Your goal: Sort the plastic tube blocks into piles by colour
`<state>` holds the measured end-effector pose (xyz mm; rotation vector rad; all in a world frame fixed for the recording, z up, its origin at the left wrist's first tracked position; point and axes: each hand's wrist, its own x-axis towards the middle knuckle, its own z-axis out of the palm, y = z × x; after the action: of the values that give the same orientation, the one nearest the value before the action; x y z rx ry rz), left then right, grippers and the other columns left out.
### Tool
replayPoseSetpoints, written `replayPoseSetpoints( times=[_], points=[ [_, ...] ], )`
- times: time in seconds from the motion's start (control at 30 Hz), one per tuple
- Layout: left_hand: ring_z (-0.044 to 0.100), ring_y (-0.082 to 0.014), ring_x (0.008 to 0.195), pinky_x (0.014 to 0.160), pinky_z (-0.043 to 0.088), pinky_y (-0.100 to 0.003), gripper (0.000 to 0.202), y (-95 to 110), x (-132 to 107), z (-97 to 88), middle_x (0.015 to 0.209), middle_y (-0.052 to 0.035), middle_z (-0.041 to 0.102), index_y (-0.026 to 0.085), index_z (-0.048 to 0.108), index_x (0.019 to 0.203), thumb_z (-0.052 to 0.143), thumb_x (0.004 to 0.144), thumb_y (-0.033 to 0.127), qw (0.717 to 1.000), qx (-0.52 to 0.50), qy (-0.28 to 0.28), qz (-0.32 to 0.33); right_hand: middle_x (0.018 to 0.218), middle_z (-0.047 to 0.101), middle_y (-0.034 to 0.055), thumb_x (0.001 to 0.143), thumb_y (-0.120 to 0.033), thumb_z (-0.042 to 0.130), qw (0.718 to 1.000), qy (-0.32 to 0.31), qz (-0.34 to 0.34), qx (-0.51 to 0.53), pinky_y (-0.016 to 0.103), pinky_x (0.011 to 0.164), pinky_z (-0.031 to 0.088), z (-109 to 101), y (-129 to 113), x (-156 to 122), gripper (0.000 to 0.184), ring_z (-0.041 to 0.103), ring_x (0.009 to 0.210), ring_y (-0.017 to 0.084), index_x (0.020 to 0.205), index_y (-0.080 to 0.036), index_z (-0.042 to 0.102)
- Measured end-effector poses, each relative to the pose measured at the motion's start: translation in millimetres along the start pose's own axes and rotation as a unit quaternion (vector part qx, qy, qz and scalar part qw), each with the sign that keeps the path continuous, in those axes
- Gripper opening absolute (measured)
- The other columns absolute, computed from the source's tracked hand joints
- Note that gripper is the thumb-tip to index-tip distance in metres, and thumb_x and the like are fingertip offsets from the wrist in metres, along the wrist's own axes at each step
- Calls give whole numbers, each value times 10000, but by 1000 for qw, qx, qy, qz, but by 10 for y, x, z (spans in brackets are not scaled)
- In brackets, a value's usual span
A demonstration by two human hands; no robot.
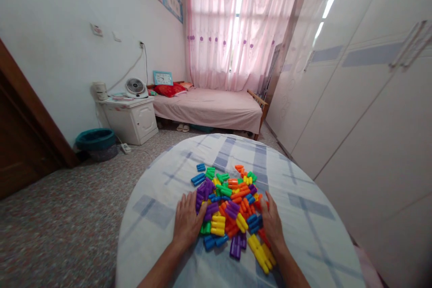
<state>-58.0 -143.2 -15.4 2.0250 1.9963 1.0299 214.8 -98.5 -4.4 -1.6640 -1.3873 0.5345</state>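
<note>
A heap of colourful plastic building pieces lies on the round table. Each piece looks like short tubes joined side by side. My left hand rests at the heap's left edge, fingers stretched out, beside the purple pieces and a yellow piece. On the opposite side, my right hand is open against the heap, its fingers near blue pieces and orange ones. Closer to me are a purple piece and a long yellow piece. Some pieces beside the right hand are partly hidden by it.
A checked cloth covers the round table. Beyond it stand a bed, a white bedside cabinet with a small fan, and a bin on the floor. White wardrobes line the right side.
</note>
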Motion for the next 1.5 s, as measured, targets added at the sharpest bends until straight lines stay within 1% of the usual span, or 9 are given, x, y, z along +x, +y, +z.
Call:
replayPoseSetpoints(
  times=[0.13,0.27,0.5,0.67,0.83,0.97,1.1,1.33,1.5],
  points=[
    [414,-262,1281,1062,316,-432,587,248,258,10,1365,-173,461,99,383,1347,375,886,461,991,-93,-13,-91,1323,496,118,839,-567,307,999,-9,-42,26,399,1067,277,186,-163,-38,624,418,1247,240,1272,-153,482],
    [427,-227,1273,1041,355,-369,609,480,446,-11,1383,-130,446,145,346,1376,447,858,449,977,-190,-21,-94,1325,491,129,853,-533,328,999,5,-45,27,410,1064,278,355,-260,-98,604,418,1245,242,1280,-132,477],
    [445,-227,1247,1057,348,-376,354,978,576,36,1349,-115,466,166,612,1128,520,798,251,978,-202,-40,29,1349,483,100,868,-585,235,993,-19,-29,109,388,1058,318,507,-307,-75,633,426,1258,201,1282,-171,476],
    [525,-227,1165,1034,376,-396,231,1296,456,-40,1293,-66,543,236,708,950,540,790,237,963,-185,-124,154,1246,579,99,832,-681,175,987,-53,-38,144,394,1007,392,311,-347,40,727,510,1183,214,1187,-183,568],
    [411,-257,1284,1085,297,-466,270,1002,58,-367,1399,-33,451,309,679,1039,591,785,334,960,-141,-126,204,1336,509,75,831,-601,380,992,-68,-56,96,384,1012,395,-112,-225,-220,607,459,1240,225,1282,-210,495],
    [293,-362,1342,1060,298,-542,934,415,-343,-561,1493,-109,278,317,400,1364,744,537,581,966,-71,-141,205,1441,378,74,742,-511,585,987,-105,-123,12,427,1039,362,-317,127,-696,728,361,1313,264,1385,-247,367],
    [311,-396,1324,1037,324,-548,1153,56,-559,-486,1497,-136,253,321,297,1411,811,402,539,976,-21,-154,152,1491,265,96,607,-459,709,961,-128,-231,-75,500,1033,346,-256,321,-1023,950,321,1323,341,1432,-258,281],
    [397,-360,1279,1008,375,-497,965,251,-348,-176,1500,-161,235,249,375,1383,770,514,390,978,-42,-133,156,1525,161,69,655,-332,669,945,-94,-290,-119,492,1019,366,66,-94,-967,921,300,1335,331,1446,-295,198],
    [368,-339,1300,1050,338,-482,740,422,-130,-178,1470,-147,301,222,523,1266,745,562,272,981,-101,-118,116,1495,233,76,723,-282,622,952,-78,-281,-97,467,1050,347,167,-300,-769,736,284,1345,292,1394,-253,320]
  ],
)
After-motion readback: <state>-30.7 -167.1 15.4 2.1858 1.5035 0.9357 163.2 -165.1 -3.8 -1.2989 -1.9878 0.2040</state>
